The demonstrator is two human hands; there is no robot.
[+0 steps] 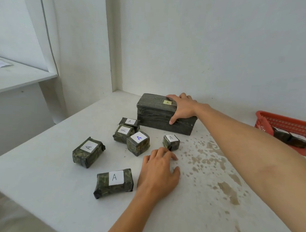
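Gripping the big box point(155, 116) w/ our right hand point(182, 108): fingers lie over the top beside its yellow label point(167, 102) marked A, and the thumb presses the front face, so that hand clasps the box's right end. The box sits at the back of the table point(41, 172), near the wall point(221, 48), lid apparently down.

Our left hand point(159, 172) rests on the table w/ fingers loosely bent and holds nothing. Its tips are just beside the small cube pkg point(171, 142); we can't tell if they touch it.

Progress, as we judge it: early. Six wrapped pkgs marked A lie loose in front of the box:
- the cube
- the blue-A pkg point(138, 145)
- a pair point(124, 133) touching each other just left of it
- the left pkg point(88, 152)
- the near pkg point(114, 181), just beside our left wrist

None is visibly in the box, so opening it and loading all six looks to be left, prob. starting w/ the cube. Two more pkgs point(289, 139) sit in the red basket point(285, 123) at the right edge; their labels are too small to read.

The surface is white and matte, w/ brownish stains point(208, 158) spattered over the right half. The room has plain white walls, a pillar point(111, 44) at the back-left corner, and a lower white shelf point(19, 78) off to the left.
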